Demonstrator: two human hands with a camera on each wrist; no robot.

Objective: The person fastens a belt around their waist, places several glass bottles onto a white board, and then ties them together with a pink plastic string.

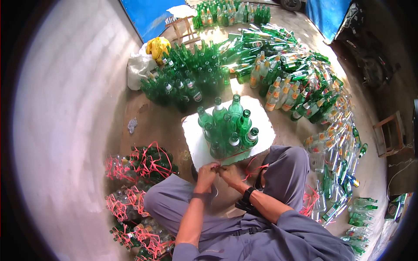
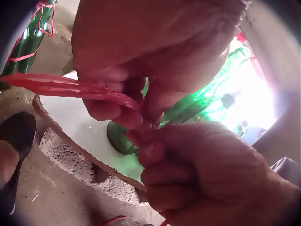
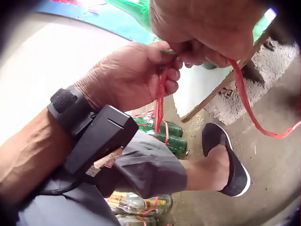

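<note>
Both hands meet at the near edge of a white board (image 1: 191, 137), right in front of a cluster of green glass bottles (image 1: 235, 111) standing upright on it. My left hand (image 1: 206, 175) pinches a red plastic strip (image 2: 61, 87), whose tail extends from the fingers. Fingertip to fingertip with it, my right hand (image 1: 232, 175) is curled round the same tie; a red length (image 3: 242, 94) trails from it in the right wrist view. A thin red line runs low along the cluster's front. The fingers hide the place where the strip ends meet.
Bundles of bottles tied with red strip (image 1: 150, 163) lie at the left. Upright green bottles (image 1: 196, 71) crowd the floor beyond the board, and a heap of loose bottles (image 1: 344, 130) curves down the right. A rough block (image 2: 70, 160) supports the board.
</note>
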